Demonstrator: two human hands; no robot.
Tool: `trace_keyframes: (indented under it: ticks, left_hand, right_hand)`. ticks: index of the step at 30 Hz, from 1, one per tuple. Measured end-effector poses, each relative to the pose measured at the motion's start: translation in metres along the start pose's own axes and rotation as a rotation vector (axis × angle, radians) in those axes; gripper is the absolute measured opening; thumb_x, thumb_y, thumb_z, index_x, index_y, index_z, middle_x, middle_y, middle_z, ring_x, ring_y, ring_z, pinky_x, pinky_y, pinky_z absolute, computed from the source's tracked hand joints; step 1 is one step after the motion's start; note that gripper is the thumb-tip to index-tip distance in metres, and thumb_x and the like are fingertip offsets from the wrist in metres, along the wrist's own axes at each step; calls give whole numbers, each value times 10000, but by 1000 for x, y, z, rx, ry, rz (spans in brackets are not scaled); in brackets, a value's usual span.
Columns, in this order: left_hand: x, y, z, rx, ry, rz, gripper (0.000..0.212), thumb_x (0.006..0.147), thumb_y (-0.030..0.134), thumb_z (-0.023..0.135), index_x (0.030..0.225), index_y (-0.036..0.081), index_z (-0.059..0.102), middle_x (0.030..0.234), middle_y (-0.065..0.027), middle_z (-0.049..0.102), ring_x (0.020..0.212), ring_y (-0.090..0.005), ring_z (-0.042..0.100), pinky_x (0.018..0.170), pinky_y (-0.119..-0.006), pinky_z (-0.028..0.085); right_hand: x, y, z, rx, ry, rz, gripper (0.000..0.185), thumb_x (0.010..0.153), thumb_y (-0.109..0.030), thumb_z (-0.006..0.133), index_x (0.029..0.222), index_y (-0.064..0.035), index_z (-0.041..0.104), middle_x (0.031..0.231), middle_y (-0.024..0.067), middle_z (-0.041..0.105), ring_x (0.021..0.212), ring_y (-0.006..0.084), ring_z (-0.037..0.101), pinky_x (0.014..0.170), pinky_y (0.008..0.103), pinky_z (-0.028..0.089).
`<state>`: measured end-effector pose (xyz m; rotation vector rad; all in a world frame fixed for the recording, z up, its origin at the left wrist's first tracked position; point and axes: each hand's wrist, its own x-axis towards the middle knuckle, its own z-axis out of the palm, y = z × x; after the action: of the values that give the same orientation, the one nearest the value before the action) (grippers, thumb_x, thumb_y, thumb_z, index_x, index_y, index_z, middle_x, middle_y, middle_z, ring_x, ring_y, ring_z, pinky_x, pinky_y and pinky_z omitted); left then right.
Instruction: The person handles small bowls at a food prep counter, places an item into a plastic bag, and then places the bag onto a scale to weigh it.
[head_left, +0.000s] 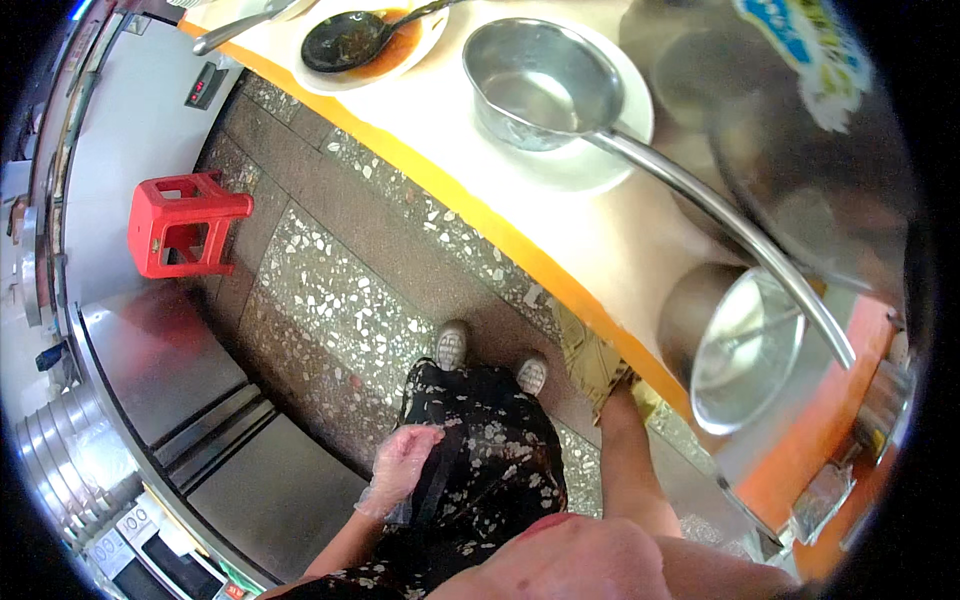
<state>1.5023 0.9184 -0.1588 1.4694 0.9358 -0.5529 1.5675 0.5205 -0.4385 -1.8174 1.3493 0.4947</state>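
Observation:
My left hand, in a clear plastic glove, hangs beside a black floral garment with its fingers curled together and nothing visible in them. My right forearm reaches down beside the counter edge. The right hand itself is hidden, close to a brown cardboard piece below the counter. Before me, a stainless steel dipper sits on a white plate, its long handle extending to the right. Left of it, a black ladle lies in brown-red sauce on another white plate.
The pale counter has a yellow-orange edge. A round shiny dish or lid leans near the counter's right end. Across the terrazzo floor, a red plastic stool stands by a white appliance. Stainless cabinets line the lower left.

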Motion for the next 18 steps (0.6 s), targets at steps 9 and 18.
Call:
trace_keyframes:
  ticks: [9,18]
  left_hand:
    - [50,-10,0,-28,36,21,153,951,109,514,1000,-5,604,958,-56,651,884,-108,592,834,-249,474]
    - [78,3,-3,-119,22,-2,115,939,71,531,1000,5,601,977,-68,645,905,-122,583,858,-264,460]
  right_hand:
    - [12,13,10,-49,55,21,347,832,-305,575,1077,-62,618,993,81,629,894,201,571,759,362,465]
    - [39,-6,21,-106,54,-31,376,816,-323,597,1098,-75,617,1022,82,636,931,212,580,789,360,470]
